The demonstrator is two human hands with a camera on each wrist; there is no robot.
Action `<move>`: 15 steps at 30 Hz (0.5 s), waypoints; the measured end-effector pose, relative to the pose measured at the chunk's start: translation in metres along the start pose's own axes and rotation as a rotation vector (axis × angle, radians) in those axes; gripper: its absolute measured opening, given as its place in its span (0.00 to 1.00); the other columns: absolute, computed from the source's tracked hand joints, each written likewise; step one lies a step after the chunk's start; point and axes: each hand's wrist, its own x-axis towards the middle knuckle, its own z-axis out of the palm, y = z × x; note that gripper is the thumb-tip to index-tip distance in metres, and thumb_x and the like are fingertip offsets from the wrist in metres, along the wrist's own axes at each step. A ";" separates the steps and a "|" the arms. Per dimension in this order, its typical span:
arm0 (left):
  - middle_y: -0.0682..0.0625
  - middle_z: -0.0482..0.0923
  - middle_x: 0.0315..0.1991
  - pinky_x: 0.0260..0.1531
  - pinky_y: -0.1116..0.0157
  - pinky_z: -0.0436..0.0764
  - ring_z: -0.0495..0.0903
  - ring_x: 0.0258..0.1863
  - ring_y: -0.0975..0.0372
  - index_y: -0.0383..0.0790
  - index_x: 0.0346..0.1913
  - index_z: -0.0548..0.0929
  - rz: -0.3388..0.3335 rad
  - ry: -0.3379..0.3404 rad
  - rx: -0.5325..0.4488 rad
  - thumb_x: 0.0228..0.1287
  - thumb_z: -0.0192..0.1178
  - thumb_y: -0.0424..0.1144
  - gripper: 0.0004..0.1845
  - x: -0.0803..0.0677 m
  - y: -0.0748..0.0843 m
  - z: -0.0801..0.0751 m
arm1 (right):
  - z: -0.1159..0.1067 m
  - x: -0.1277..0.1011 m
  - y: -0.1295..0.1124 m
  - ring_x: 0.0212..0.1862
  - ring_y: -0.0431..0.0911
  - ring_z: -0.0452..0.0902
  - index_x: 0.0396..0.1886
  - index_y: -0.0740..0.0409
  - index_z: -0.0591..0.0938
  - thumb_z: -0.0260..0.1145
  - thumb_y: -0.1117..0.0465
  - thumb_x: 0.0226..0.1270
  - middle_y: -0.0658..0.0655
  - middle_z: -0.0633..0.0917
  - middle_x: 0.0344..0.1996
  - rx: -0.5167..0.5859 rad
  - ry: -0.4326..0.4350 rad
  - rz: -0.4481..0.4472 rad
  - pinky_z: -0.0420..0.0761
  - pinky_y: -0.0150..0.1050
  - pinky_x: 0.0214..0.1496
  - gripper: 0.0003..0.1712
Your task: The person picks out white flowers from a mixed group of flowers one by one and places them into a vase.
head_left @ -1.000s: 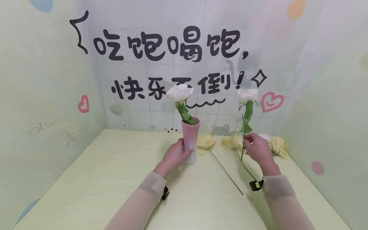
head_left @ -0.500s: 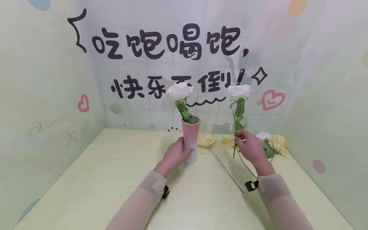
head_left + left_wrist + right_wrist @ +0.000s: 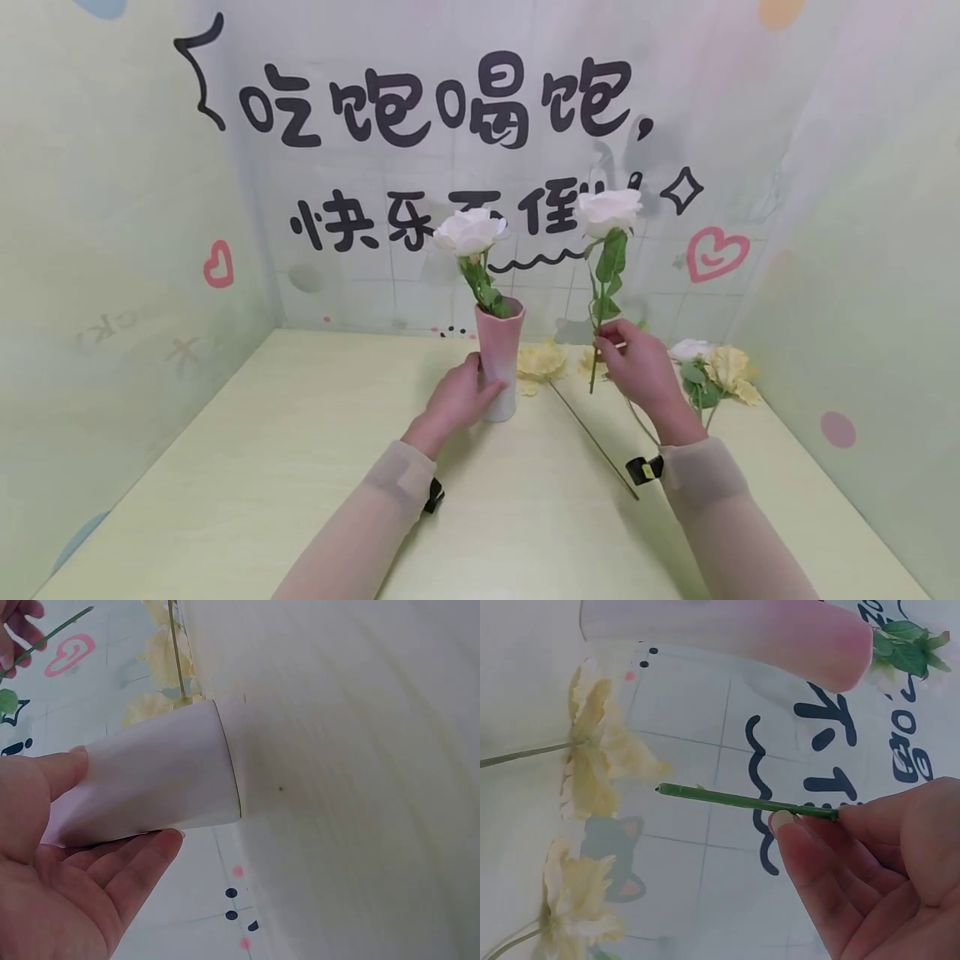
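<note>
A pink-and-white vase stands upright on the pale table with one white rose in it. My left hand grips the vase's lower body; the left wrist view shows the fingers wrapped around the vase. My right hand pinches the green stem of a second white rose, held upright in the air to the right of the vase. The right wrist view shows the stem between my fingertips, with the vase above it.
Yellow flowers with long stems lie on the table behind and right of the vase. A white rose and another yellow flower lie at the far right. Printed walls close the table at the back and both sides.
My right hand has lifted the second rose and carried it left, toward the vase. The left hand has kept its grip on the vase.
</note>
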 end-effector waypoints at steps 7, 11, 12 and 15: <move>0.29 0.80 0.70 0.70 0.42 0.82 0.83 0.69 0.40 0.25 0.77 0.68 0.003 -0.004 0.000 0.84 0.62 0.48 0.35 0.000 0.001 -0.001 | -0.015 0.012 -0.030 0.49 0.61 0.93 0.61 0.68 0.82 0.60 0.61 0.87 0.69 0.89 0.52 0.039 0.030 -0.035 0.94 0.44 0.43 0.16; 0.29 0.80 0.70 0.70 0.42 0.82 0.83 0.69 0.40 0.25 0.77 0.68 -0.004 0.001 -0.010 0.84 0.62 0.49 0.35 0.001 0.000 0.000 | -0.021 0.018 -0.045 0.50 0.61 0.93 0.62 0.69 0.82 0.61 0.61 0.86 0.69 0.89 0.52 0.090 0.053 -0.042 0.94 0.42 0.42 0.17; 0.29 0.80 0.70 0.70 0.42 0.82 0.83 0.69 0.40 0.25 0.77 0.68 -0.005 0.001 -0.012 0.84 0.62 0.49 0.35 0.001 0.001 0.000 | -0.022 0.020 -0.049 0.50 0.61 0.93 0.62 0.69 0.82 0.61 0.61 0.87 0.69 0.89 0.52 0.098 0.062 -0.046 0.94 0.40 0.41 0.17; 0.29 0.80 0.70 0.70 0.42 0.82 0.83 0.69 0.40 0.25 0.77 0.68 -0.005 0.000 -0.013 0.83 0.63 0.49 0.35 0.001 0.000 0.000 | -0.024 0.023 -0.057 0.51 0.60 0.93 0.61 0.68 0.82 0.62 0.61 0.86 0.68 0.89 0.53 0.126 0.091 -0.059 0.92 0.34 0.38 0.16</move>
